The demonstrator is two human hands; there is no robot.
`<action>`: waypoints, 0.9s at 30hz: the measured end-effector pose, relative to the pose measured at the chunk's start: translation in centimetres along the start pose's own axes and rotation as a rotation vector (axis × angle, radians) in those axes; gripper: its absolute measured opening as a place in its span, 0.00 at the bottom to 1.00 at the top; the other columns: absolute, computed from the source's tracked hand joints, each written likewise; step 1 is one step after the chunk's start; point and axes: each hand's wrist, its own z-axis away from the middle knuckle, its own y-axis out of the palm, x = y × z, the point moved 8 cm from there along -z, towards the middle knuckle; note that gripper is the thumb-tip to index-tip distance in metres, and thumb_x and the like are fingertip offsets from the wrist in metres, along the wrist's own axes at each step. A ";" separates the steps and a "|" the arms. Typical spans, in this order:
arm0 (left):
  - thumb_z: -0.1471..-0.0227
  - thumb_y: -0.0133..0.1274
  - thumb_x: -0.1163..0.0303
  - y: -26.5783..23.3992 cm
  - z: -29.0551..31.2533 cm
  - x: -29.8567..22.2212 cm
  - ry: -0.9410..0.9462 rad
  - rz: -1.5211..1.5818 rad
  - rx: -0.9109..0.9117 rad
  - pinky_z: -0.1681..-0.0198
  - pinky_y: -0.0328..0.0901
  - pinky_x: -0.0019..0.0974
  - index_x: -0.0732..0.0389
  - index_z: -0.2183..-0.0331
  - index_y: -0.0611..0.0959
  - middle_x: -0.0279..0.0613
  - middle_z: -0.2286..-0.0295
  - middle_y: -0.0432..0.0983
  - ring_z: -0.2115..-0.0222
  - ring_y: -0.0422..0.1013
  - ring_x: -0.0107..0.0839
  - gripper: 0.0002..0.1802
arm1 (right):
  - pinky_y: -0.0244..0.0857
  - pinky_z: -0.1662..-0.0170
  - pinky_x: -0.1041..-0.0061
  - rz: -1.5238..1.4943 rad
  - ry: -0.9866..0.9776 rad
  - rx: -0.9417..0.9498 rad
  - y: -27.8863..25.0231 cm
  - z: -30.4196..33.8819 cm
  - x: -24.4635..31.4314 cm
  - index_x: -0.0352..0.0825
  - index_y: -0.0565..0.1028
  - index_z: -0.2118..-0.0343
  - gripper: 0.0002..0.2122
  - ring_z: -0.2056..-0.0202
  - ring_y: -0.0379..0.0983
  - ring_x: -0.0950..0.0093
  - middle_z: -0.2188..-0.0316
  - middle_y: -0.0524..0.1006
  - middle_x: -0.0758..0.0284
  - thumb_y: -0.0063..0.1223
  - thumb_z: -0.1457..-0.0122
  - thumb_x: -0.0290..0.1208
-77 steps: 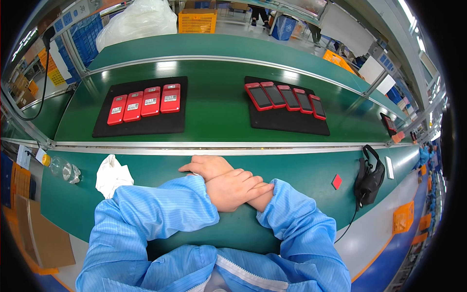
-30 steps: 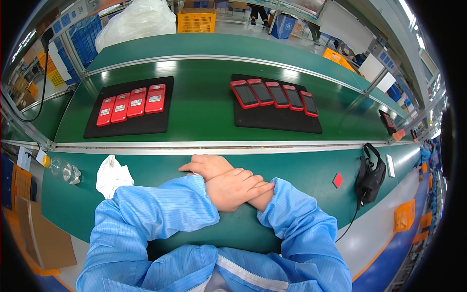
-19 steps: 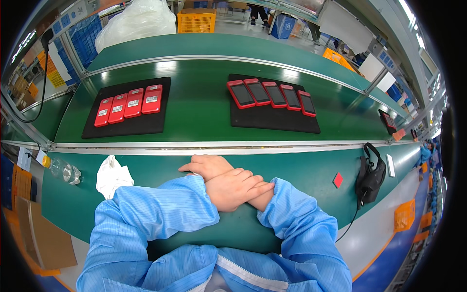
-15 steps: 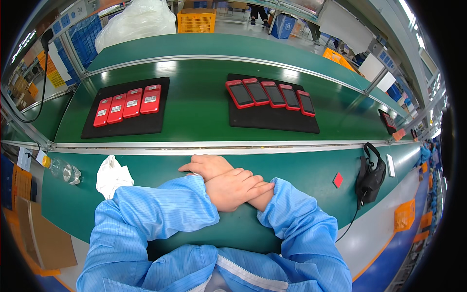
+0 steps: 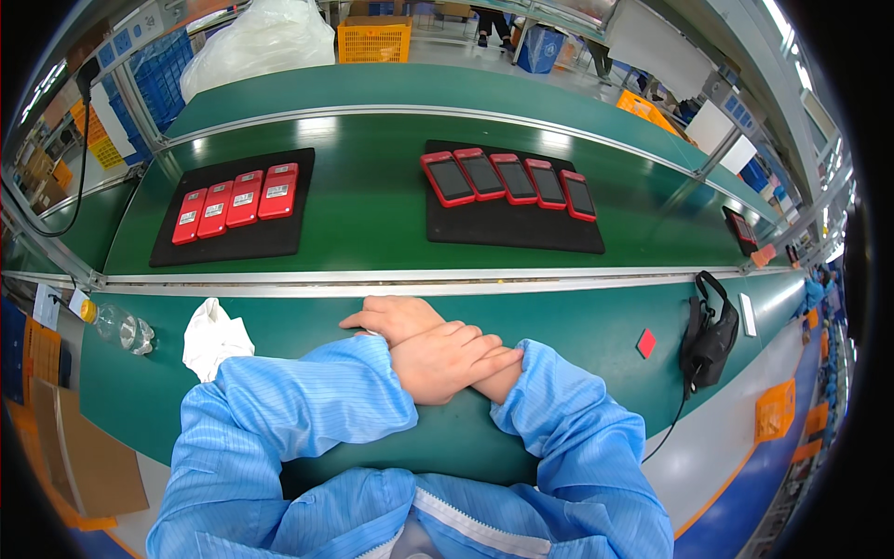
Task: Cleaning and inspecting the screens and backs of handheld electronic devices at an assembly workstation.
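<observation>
My left hand [image 5: 441, 362] lies across my right wrist, its fingers stretched out over it. Beneath it, my right hand [image 5: 400, 318] rests on the green table [image 5: 577, 326] with its fingers pointing left beside my left sleeve. Neither hand holds anything I can see, though a small white bit shows under the right hand. Beyond the metal rail, a black mat [image 5: 279, 240] carries several red handheld devices [image 5: 245, 198], backs up with white labels. On another black mat [image 5: 512, 233] lie several red devices [image 5: 514, 179] with dark screens up.
A clear bottle [image 5: 119, 326] with a yellow cap and a crumpled white cloth [image 5: 214, 340] are at left. Rightward lie a red square [image 5: 646, 344], a black pouch [image 5: 710, 340] with a cord, and a white bar [image 5: 748, 315]. A metal rail [image 5: 577, 282] divides the two green surfaces.
Both black mats and their red devices have shifted a little to the left on the far green surface. My hands stay crossed in the same place.
</observation>
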 end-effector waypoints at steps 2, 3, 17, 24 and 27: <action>0.56 0.55 0.72 0.0 -0.1 -0.1 0.000 -0.007 -0.009 0.53 0.66 0.39 0.61 0.36 0.64 0.43 0.54 0.72 0.59 0.72 0.38 0.43 | 0.71 0.65 0.67 -0.004 0.001 0.007 -0.2 0.0 0.1 0.43 0.79 0.53 0.15 0.66 0.75 0.65 0.69 0.73 0.66 0.57 0.43 0.36; 0.56 0.55 0.72 0.1 -0.1 -0.1 0.000 -0.007 -0.008 0.53 0.66 0.39 0.61 0.36 0.64 0.43 0.54 0.72 0.59 0.72 0.38 0.43 | 0.71 0.65 0.67 -0.010 0.005 0.013 -0.2 0.0 0.1 0.43 0.79 0.53 0.15 0.66 0.75 0.65 0.69 0.73 0.66 0.57 0.43 0.36; 0.55 0.55 0.73 0.7 -1.5 0.0 -0.008 0.018 -0.007 0.52 0.66 0.39 0.60 0.36 0.64 0.43 0.53 0.72 0.58 0.71 0.38 0.43 | 0.71 0.65 0.67 -0.003 0.005 0.019 -1.1 1.0 -0.7 0.43 0.78 0.53 0.15 0.66 0.75 0.65 0.69 0.73 0.66 0.58 0.44 0.35; 0.55 0.55 0.72 1.2 -2.1 -0.1 -0.016 0.017 -0.007 0.52 0.66 0.38 0.60 0.36 0.64 0.43 0.54 0.72 0.58 0.72 0.38 0.42 | 0.71 0.66 0.67 0.004 -0.001 0.011 -1.5 1.5 -0.8 0.43 0.78 0.53 0.15 0.66 0.75 0.66 0.69 0.73 0.66 0.58 0.44 0.35; 0.55 0.55 0.72 1.3 -2.4 -0.1 -0.017 0.014 -0.008 0.52 0.66 0.38 0.60 0.36 0.65 0.42 0.54 0.72 0.58 0.71 0.38 0.42 | 0.71 0.66 0.67 0.001 -0.005 0.001 -1.8 1.7 -0.9 0.43 0.78 0.53 0.15 0.66 0.75 0.66 0.69 0.73 0.67 0.58 0.44 0.35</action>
